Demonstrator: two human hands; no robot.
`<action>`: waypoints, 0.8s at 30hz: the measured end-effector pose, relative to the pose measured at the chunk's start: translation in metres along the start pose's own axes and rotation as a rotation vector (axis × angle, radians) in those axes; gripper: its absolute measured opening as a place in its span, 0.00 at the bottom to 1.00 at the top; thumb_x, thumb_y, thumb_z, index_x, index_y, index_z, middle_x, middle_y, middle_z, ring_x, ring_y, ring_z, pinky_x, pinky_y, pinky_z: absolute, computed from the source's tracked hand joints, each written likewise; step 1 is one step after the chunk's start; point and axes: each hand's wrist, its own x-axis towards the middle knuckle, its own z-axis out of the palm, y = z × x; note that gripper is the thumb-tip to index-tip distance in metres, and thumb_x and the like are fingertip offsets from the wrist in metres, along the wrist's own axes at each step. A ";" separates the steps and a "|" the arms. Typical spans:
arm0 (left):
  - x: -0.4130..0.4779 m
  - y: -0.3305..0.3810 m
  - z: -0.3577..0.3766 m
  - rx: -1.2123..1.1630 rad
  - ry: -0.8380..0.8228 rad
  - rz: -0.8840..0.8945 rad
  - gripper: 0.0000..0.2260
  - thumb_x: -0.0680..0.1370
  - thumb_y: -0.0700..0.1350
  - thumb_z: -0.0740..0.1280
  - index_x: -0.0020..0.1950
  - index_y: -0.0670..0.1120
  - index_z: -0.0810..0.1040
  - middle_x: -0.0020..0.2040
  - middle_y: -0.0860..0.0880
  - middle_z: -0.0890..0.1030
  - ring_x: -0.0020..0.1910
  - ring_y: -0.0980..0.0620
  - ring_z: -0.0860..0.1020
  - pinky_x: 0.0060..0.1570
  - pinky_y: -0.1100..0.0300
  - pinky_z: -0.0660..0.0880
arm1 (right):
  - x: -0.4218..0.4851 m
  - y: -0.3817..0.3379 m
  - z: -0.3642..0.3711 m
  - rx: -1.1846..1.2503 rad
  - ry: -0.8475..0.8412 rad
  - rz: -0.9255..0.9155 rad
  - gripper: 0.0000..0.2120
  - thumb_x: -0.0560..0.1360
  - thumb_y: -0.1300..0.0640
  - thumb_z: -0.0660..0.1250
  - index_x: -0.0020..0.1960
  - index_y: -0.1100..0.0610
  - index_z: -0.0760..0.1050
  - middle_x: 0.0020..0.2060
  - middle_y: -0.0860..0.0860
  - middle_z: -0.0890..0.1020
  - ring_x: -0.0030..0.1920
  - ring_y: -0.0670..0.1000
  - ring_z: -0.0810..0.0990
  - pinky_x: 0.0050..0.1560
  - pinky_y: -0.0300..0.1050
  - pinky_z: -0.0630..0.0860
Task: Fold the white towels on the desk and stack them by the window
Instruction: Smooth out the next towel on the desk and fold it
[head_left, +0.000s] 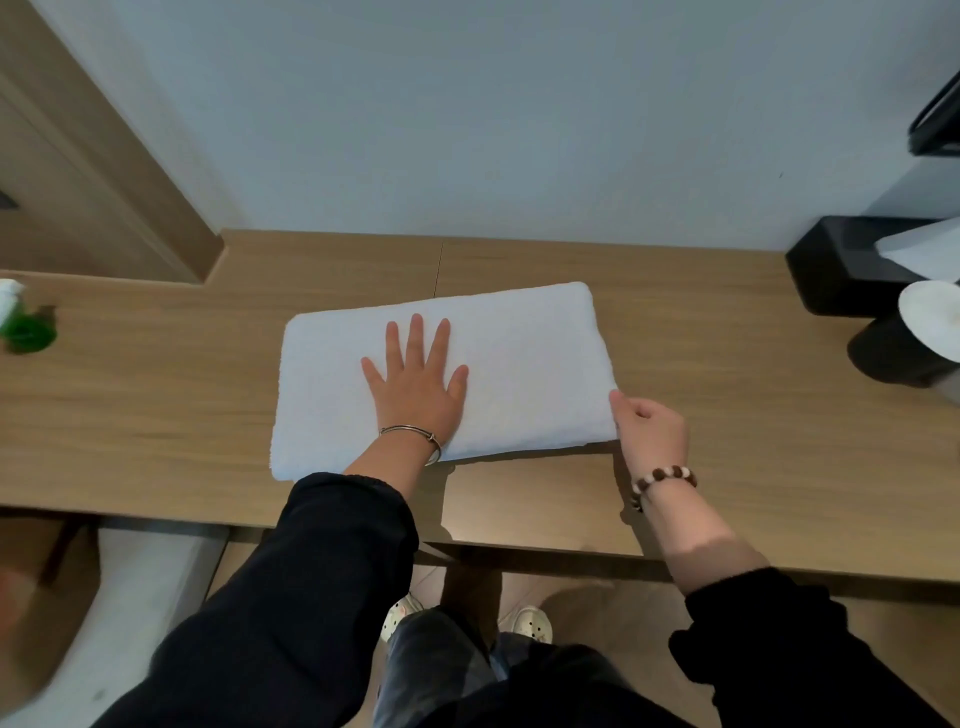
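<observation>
A white towel (524, 364), folded into a thick rectangle, lies flat on the wooden desk (727, 415) near its middle. My left hand (418, 384) rests on the towel's left half, palm down with fingers straight and spread. My right hand (649, 431) is at the towel's near right corner, fingers curled and pinching the edge of the cloth there. No other towel is in view.
A black tissue box (841, 270) with a white tissue sticking out stands at the back right, a dark cup (898, 353) beside it. A green bottle (26, 327) sits at the far left. A pale wall (467, 130) runs behind the desk.
</observation>
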 end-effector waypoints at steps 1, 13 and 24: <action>0.000 0.000 0.000 0.002 -0.002 -0.001 0.27 0.79 0.60 0.41 0.76 0.58 0.38 0.78 0.51 0.41 0.76 0.45 0.37 0.70 0.36 0.44 | 0.005 -0.004 -0.001 0.048 -0.043 0.069 0.09 0.76 0.53 0.66 0.42 0.56 0.81 0.36 0.50 0.79 0.39 0.50 0.75 0.40 0.44 0.72; 0.000 0.002 0.003 -0.002 -0.006 -0.025 0.27 0.78 0.61 0.40 0.76 0.58 0.36 0.78 0.52 0.40 0.76 0.45 0.37 0.70 0.36 0.44 | 0.044 -0.039 0.010 -0.143 -0.241 0.136 0.12 0.79 0.58 0.58 0.39 0.61 0.73 0.34 0.56 0.78 0.36 0.55 0.74 0.39 0.47 0.70; 0.000 0.000 0.008 -0.037 0.025 -0.023 0.27 0.77 0.61 0.39 0.76 0.59 0.36 0.78 0.53 0.40 0.75 0.47 0.36 0.71 0.39 0.42 | 0.065 -0.047 0.057 -0.196 0.016 -0.016 0.24 0.80 0.44 0.53 0.30 0.55 0.64 0.26 0.49 0.66 0.29 0.52 0.65 0.30 0.41 0.59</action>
